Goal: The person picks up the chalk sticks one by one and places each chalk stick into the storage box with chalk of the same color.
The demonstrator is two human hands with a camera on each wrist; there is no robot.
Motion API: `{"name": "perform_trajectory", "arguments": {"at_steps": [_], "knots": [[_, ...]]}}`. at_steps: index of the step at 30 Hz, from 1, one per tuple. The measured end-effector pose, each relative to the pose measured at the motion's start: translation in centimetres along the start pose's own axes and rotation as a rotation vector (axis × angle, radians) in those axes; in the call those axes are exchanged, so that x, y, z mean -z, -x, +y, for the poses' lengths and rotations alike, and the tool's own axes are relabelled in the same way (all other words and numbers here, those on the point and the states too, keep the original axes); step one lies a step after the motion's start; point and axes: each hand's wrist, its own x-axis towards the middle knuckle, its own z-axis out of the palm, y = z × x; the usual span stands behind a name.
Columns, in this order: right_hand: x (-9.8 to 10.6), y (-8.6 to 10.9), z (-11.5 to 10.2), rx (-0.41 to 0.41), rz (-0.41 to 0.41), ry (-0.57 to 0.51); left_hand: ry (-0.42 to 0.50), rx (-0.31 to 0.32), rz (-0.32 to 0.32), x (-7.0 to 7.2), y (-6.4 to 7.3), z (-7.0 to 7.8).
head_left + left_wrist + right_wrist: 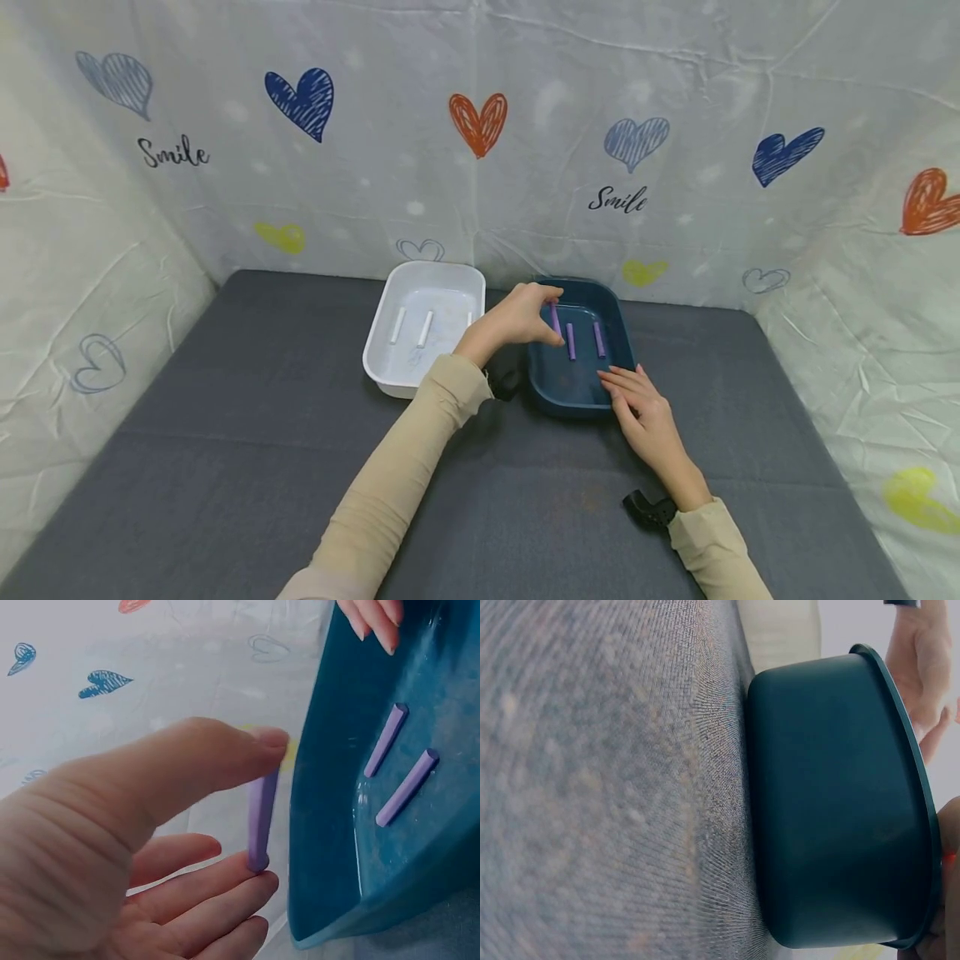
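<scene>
My left hand pinches a purple chalk stick by its ends, thumb at one end and fingertips at the other. It is over the left side of a dark blue basin. Two more purple chalk sticks lie side by side on the basin floor. At the basin's near right corner rests my right hand, its extended fingers reaching over the rim. The right wrist view shows the basin's outer wall, with only part of that hand at the right edge.
Left of the blue basin stands a white basin holding several white chalk sticks; my left forearm passes in front of it. Both basins are near the back of the grey-covered table, against a white curtain printed with hearts.
</scene>
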Motion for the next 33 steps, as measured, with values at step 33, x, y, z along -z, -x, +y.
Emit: {"name": "perform_trajectory", "arguments": {"at_steps": [33], "knots": [[0.0, 0.0, -0.2, 0.017, 0.011, -0.003, -0.183, 0.272, -0.116, -2.3, -3.1, 0.0]]}}
